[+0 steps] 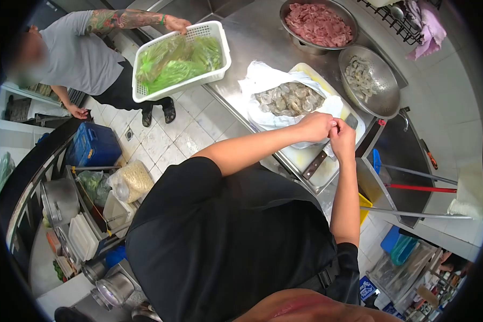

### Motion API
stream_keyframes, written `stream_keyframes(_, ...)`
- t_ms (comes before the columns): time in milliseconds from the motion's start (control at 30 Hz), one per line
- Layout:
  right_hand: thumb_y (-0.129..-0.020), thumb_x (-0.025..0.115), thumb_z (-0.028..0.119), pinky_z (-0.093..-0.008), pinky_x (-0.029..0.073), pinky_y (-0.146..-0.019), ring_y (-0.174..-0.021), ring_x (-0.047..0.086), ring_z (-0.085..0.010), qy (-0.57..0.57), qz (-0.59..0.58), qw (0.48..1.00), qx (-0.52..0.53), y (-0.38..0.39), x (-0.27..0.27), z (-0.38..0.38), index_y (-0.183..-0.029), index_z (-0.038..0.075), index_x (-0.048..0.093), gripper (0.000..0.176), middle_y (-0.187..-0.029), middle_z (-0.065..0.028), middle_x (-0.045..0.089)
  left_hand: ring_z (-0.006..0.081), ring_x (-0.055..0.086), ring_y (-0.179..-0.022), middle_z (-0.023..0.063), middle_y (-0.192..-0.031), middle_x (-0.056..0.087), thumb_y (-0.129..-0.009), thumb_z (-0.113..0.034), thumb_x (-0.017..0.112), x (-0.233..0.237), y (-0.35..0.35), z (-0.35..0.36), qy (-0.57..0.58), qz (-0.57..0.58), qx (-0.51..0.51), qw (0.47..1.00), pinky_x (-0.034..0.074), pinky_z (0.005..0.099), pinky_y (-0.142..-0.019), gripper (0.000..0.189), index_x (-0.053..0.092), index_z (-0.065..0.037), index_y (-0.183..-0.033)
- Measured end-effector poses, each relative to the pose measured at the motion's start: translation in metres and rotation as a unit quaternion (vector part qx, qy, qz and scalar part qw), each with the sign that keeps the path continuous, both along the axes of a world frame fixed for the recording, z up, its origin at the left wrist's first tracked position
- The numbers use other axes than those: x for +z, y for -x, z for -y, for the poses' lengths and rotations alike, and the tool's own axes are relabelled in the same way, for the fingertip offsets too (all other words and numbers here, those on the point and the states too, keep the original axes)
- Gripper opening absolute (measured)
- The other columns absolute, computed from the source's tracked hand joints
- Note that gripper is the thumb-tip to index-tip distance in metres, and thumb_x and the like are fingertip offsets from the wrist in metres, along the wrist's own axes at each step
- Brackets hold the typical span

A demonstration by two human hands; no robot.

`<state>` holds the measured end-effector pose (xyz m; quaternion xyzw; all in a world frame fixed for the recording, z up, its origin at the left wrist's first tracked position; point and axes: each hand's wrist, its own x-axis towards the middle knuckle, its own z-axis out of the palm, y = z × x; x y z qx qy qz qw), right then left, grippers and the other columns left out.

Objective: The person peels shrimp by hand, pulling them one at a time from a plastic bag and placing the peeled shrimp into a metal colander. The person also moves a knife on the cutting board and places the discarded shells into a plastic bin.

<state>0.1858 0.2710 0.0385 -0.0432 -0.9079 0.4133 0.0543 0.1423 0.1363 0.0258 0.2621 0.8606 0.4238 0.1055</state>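
My left hand and my right hand meet fingertip to fingertip over the cutting board. Both have their fingers closed in a pinch; whatever is between them is too small and hidden to name. Just beyond the left hand, a white plastic bag lies open, full of grey, raw shrimp. A knife with a brown handle rests on the board beneath my hands, partly covered by them. To the right, a metal colander holds paler shrimp that look peeled.
A bowl of sliced raw meat stands at the back of the steel counter. At left, a person in a grey shirt holds a white basket of bagged greens. A sink lies to my right.
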Motion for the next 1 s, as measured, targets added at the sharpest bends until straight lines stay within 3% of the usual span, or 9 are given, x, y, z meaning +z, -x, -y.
stream_keyframes(200,-0.086,0.052,0.001,-0.0257,0.05,-0.056,-0.06,0.061,-0.0101,0.149,-0.012,0.989,-0.022,0.0,-0.004,-0.028,-0.088,-0.004,0.066,0.015,-0.068,-0.0063,0.065,0.0335,0.064,-0.081,0.0168,-0.083,0.066,-0.095,-0.026,0.046,0.017,0.004,-0.008,-0.045,0.022,-0.077,0.996,0.05,0.0431,-0.074,0.03,0.062,-0.002,-0.084)
stream_keyframes(333,-0.085,0.05,-0.001,-0.0253,0.052,-0.056,-0.058,0.06,-0.0108,0.3,-0.035,0.951,-0.068,0.001,-0.008,-0.055,-0.087,-0.004,0.063,0.013,-0.071,-0.0051,0.063,0.0172,0.064,-0.076,0.011,-0.08,0.064,-0.098,-0.025,0.048,-0.003,0.018,-0.015,-0.298,0.146,-0.13,0.934,0.052,0.0334,-0.07,0.03,0.056,0.001,-0.085)
stream_keyframes(400,-0.084,0.053,0.001,-0.0266,0.053,-0.062,-0.063,0.06,-0.0114,0.284,-0.04,0.956,-0.054,-0.002,-0.019,-0.062,-0.094,-0.003,0.064,0.015,-0.076,-0.0056,0.064,0.0171,0.064,-0.078,0.0085,-0.083,0.063,-0.101,-0.025,0.043,-0.016,0.023,-0.019,-0.329,0.221,-0.115,0.911,0.052,0.0324,-0.071,0.029,0.056,-0.001,-0.089)
stream_keyframes(533,-0.081,0.062,0.013,-0.0341,0.05,-0.073,-0.082,0.061,-0.026,-0.036,-0.177,0.983,0.011,-0.017,0.01,-0.049,-0.108,0.002,0.063,0.029,-0.091,-0.0116,0.067,0.0167,0.062,-0.08,0.0073,-0.084,0.063,-0.102,-0.028,0.041,-0.005,0.02,-0.026,-0.312,0.268,-0.129,0.902,0.051,0.0319,-0.075,0.032,0.056,-0.002,-0.089)
stream_keyframes(567,-0.082,0.063,0.017,-0.038,0.048,-0.073,-0.085,0.059,-0.0332,-0.03,-0.154,0.988,0.009,-0.02,0.018,-0.047,-0.104,0.002,0.063,0.027,-0.092,-0.0141,0.066,0.0164,0.062,-0.08,0.007,-0.084,0.063,-0.102,-0.029,0.042,-0.003,0.018,-0.03,-0.328,0.291,-0.119,0.891,0.051,0.0317,-0.077,0.033,0.056,-0.003,-0.088)
stream_keyframes(733,-0.086,0.06,0.018,-0.0409,0.048,-0.073,-0.083,0.059,-0.0364,-0.122,-0.169,0.974,-0.085,-0.04,0.022,-0.06,-0.091,0.0,0.062,0.019,-0.085,-0.0166,0.063,0.0182,0.062,-0.079,0.0081,-0.085,0.062,-0.102,-0.027,0.04,0.003,0.004,-0.055,-0.342,0.332,-0.105,0.873,0.05,0.0327,-0.076,0.031,0.056,-0.004,-0.089)
stream_keyframes(867,-0.088,0.06,0.019,-0.0386,0.047,-0.066,-0.069,0.057,-0.0305,0.055,-0.146,0.981,-0.12,-0.054,0.007,-0.074,-0.089,-0.002,0.059,0.021,-0.079,-0.016,0.062,0.0185,0.059,-0.073,0.0079,-0.08,0.061,-0.103,-0.025,0.038,0.007,-0.019,-0.077,-0.366,0.418,-0.132,0.821,0.05,0.0321,-0.073,0.03,0.055,-0.004,-0.088)
stream_keyframes(933,-0.089,0.059,0.02,-0.0369,0.046,-0.065,-0.067,0.055,-0.0275,0.463,-0.111,0.875,-0.091,-0.063,0.003,-0.078,-0.083,-0.001,0.058,0.022,-0.076,-0.0154,0.06,0.0134,0.057,-0.068,0.0054,-0.077,0.059,-0.103,-0.028,0.038,0.011,-0.028,-0.088,-0.344,0.417,-0.165,0.825,0.049,0.0274,-0.066,0.032,0.053,-0.004,-0.088)
stream_keyframes(1000,-0.088,0.059,0.021,-0.0378,0.047,-0.065,-0.066,0.056,-0.0305,0.351,-0.147,0.916,-0.129,-0.075,0.003,-0.085,-0.08,0.001,0.059,0.021,-0.078,-0.0159,0.061,0.0127,0.055,-0.065,0.0044,-0.075,0.058,-0.102,-0.026,0.039,0.015,-0.037,-0.095,-0.326,0.399,-0.166,0.841,0.049,0.0273,-0.063,0.031,0.053,-0.004,-0.088)
